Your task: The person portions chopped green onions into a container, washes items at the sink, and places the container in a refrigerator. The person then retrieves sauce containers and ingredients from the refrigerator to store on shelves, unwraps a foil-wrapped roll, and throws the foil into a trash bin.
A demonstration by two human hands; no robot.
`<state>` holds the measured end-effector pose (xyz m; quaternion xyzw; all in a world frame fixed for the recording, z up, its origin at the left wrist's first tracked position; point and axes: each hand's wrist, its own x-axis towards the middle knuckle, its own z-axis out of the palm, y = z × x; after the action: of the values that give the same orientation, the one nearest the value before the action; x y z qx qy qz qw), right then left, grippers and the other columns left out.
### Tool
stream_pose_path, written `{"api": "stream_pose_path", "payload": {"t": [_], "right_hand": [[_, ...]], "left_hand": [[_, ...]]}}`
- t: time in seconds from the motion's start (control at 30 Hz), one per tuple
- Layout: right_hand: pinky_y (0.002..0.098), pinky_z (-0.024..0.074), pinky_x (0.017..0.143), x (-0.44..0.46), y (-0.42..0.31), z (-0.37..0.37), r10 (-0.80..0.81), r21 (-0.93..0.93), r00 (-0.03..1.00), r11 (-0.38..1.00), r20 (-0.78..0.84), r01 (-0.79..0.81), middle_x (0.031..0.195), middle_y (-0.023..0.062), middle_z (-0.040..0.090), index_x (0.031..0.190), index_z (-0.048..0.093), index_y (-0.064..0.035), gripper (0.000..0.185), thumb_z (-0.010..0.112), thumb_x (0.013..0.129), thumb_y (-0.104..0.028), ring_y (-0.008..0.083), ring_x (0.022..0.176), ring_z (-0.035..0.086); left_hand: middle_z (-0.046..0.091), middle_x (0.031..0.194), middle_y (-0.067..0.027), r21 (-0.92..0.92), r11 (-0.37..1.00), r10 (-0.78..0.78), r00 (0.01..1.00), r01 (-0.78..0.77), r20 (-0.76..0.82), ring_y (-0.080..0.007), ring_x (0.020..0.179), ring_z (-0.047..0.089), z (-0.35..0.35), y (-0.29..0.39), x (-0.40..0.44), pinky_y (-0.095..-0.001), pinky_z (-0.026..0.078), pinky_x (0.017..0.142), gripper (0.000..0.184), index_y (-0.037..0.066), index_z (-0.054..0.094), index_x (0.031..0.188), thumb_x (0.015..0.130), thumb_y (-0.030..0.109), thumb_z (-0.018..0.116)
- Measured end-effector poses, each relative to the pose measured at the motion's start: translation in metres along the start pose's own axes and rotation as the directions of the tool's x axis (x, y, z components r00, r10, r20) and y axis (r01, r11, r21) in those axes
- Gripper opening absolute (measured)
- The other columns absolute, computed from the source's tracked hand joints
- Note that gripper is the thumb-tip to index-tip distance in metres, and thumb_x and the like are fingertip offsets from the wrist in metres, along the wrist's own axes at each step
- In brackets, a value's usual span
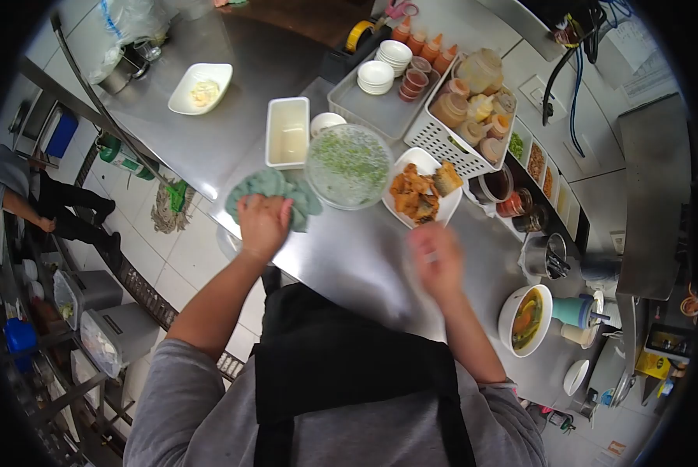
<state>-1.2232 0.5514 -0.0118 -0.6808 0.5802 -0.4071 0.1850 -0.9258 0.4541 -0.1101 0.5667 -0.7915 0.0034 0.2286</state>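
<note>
My left hand (pixel 263 226) presses down on a bunched green cloth (pixel 302 201) at the steel counter's edge, its fingers curled into the fabric. Blurred by motion, my right hand (pixel 436 257) hovers just below a square white plate (pixel 452 208) of fried pieces (pixel 415 194); its fingers cannot be made out. Between the hands stands a round clear container (pixel 349 167) with chopped green herbs inside. An oblong cream tub (pixel 287 134) is behind the cloth, with a small white bowl (pixel 327 122) partly hidden beside it.
A white bowl (pixel 201 87) with pale food sits far left on the counter (pixel 318 257). At the back, a basket (pixel 442 140) holds several sauce bottles, beside a tray (pixel 354 107) of small dishes. A soup bowl (pixel 526 319) stands right. Another person (pixel 38 183) is at left.
</note>
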Motion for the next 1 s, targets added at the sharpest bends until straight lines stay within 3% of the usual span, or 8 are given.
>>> {"api": "stream_pose_path", "payload": {"t": [0.1,0.2,0.37,0.5,0.57,0.63,0.7,1.0], "right_hand": [[0.0392,0.0507,0.081,-0.002,-0.042,0.091,-0.156,0.069,0.957,0.987,0.243,0.143,0.107,0.0117,0.057,0.104,0.062,-0.0057,0.023,0.067,0.082,-0.005,0.0322,0.098,0.058],[0.0391,0.0500,0.087,0.008,-0.048,0.161,-0.123,-0.139,0.979,0.979,0.163,0.147,0.112,0.0128,0.055,0.110,0.059,-0.0059,0.031,0.067,0.079,-0.003,0.0324,0.104,0.057],[0.0383,0.0474,0.093,0.010,-0.027,0.186,0.030,-0.237,0.928,0.969,0.372,0.064,0.114,0.0162,0.055,0.109,0.059,-0.0045,0.041,0.067,0.070,0.001,0.0351,0.109,0.056],[0.0374,0.0459,0.094,0.005,-0.066,0.163,0.272,-0.062,0.930,0.962,0.248,-0.265,0.119,0.0117,0.055,0.115,0.057,-0.0068,0.036,0.065,0.080,-0.003,0.0282,0.112,0.055],[0.0416,0.0448,0.095,-0.007,-0.058,0.160,0.656,0.526,0.730,0.558,0.194,-0.642,0.121,0.0085,0.054,0.120,0.053,-0.0070,0.037,0.067,0.087,-0.013,0.0229,0.114,0.054],[0.0369,0.0472,0.087,-0.005,-0.043,0.156,0.727,0.614,0.680,0.495,0.097,-0.615,0.128,0.0085,0.048,0.128,0.047,-0.0064,0.046,0.067,0.091,-0.023,0.0209,0.105,0.055],[0.0395,0.0479,0.088,0.021,-0.061,0.146,0.888,0.887,0.456,0.165,0.056,-0.430,0.125,0.0087,0.048,0.126,0.045,-0.0045,0.045,0.065,0.093,-0.027,0.0250,0.104,0.055],[0.0466,0.0525,0.090,0.035,-0.031,0.144,0.889,0.936,0.447,0.071,0.098,-0.346,0.126,0.0128,0.044,0.128,0.039,-0.0019,0.050,0.062,0.095,-0.031,0.0376,0.112,0.055]], "left_hand": [[0.056,0.072,-0.0114,-0.154,0.987,0.042,0.999,-0.045,-0.022,-0.0316,0.079,0.055,-0.001,-0.005,-0.009,-0.0473,0.038,0.085,0.022,0.009,0.059,0.080,0.093,0.027,0.056],[0.056,0.087,-0.0160,-0.501,0.855,0.130,0.991,-0.132,-0.039,-0.0383,0.085,0.052,-0.002,-0.007,-0.026,-0.0467,0.038,0.082,0.007,0.003,0.054,0.095,0.092,0.009,0.051],[0.049,0.118,-0.0207,-0.796,0.601,0.185,0.981,-0.074,0.049,-0.0386,0.110,0.050,-0.031,-0.047,-0.019,-0.0450,0.038,0.097,0.033,0.003,0.050,0.110,0.081,0.004,0.066],[0.043,0.129,-0.0219,-0.738,0.673,0.099,0.995,-0.054,0.017,-0.0405,0.121,0.044,-0.050,-0.096,-0.013,-0.0453,0.035,0.104,0.043,0.006,0.051,0.115,0.078,0.009,0.072],[0.043,0.129,-0.0213,-0.718,0.695,0.065,0.997,-0.021,0.033,-0.0401,0.121,0.044,-0.052,-0.121,-0.011,-0.0465,0.035,0.104,0.040,0.006,0.052,0.113,0.078,0.008,0.071],[0.043,0.129,-0.0204,-0.667,0.739,-0.047,0.995,0.091,0.085,-0.0392,0.121,0.043,-0.056,-0.138,-0.011,-0.0459,0.036,0.103,0.039,0.006,0.052,0.113,0.079,0.008,0.070],[0.044,0.128,-0.0197,-0.676,0.732,-0.040,0.996,0.087,0.085,-0.0382,0.121,0.043,-0.060,-0.143,-0.009,-0.0454,0.036,0.102,0.037,0.007,0.052,0.112,0.079,0.008,0.070],[0.045,0.124,-0.0165,-0.761,0.604,-0.071,0.968,0.235,0.243,-0.0287,0.108,0.052,-0.049,-0.093,0.027,-0.0364,0.044,0.092,0.028,0.008,0.057,0.111,0.085,0.009,0.067]]}}
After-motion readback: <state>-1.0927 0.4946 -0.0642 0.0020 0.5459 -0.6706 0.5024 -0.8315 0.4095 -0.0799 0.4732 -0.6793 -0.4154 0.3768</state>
